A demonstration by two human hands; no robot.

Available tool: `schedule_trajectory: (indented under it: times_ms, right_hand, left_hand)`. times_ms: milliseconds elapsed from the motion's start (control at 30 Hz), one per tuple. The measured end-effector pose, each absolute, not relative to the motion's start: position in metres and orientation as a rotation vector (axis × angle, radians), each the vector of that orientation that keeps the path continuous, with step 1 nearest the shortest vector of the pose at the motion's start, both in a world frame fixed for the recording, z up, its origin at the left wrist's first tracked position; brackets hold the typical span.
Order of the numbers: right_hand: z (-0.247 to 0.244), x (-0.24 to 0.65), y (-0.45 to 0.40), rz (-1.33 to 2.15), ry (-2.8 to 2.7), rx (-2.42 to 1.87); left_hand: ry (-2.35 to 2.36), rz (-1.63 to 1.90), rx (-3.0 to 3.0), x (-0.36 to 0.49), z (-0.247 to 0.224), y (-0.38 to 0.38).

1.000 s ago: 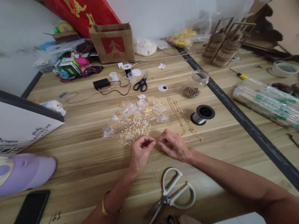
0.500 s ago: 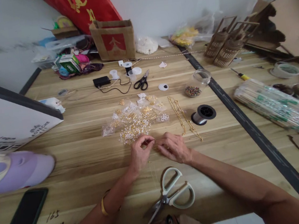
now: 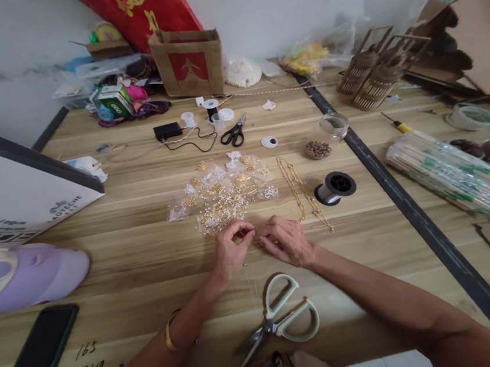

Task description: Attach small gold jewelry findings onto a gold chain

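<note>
Flatter now go the fingers of the right grip [image 3: 289, 242], settled lower than a second ago, while the left grip [image 3: 231, 250] has hardly budged! Thumb and forefinger on the left are closed to a narrow pinch, and there's a tiny piece [image 3: 255, 231] right at those tips, too small to make out. Over on the right, the fingers are curled in close beside that pinch; whether they hold anything, I cannot tell.

Down on the worktop [image 3: 162, 274], a small gold bit [image 3: 245, 264] lies just below the left grip, with a fine thread [image 3: 251, 282] running toward the person from near it. Just beyond that same grip, what a spread: loose gold and clear beads [image 3: 220, 215], with little clear bags [image 3: 213, 177] of findings behind them!

Past the right grip lies a gold chain [image 3: 291, 187], and farther right of it stands a spool of wire [image 3: 335, 188], with an open jar of beads [image 3: 321, 140] beyond. On the near side of both grips, white-handled scissors [image 3: 280, 314] rest with their handles spread, and well beyond the grips sit black-handled scissors [image 3: 234, 134] by a black box [image 3: 167, 131] with a cable.
</note>
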State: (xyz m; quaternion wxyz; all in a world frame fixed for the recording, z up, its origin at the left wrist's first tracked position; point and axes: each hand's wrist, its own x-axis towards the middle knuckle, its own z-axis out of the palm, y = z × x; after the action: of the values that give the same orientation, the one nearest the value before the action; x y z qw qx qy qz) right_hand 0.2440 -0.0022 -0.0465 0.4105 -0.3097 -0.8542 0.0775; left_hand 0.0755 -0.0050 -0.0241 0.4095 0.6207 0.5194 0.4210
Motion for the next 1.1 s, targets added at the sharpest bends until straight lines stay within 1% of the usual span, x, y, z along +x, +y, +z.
schedule_trajectory:
  times_ms: [1100]
  right_hand:
    - [-0.0475,0.2449,-0.002,0.185,-2.164,-0.816]
  left_hand:
    - [1.294,1.061,1.618,0.075,-0.0279,-0.0061]
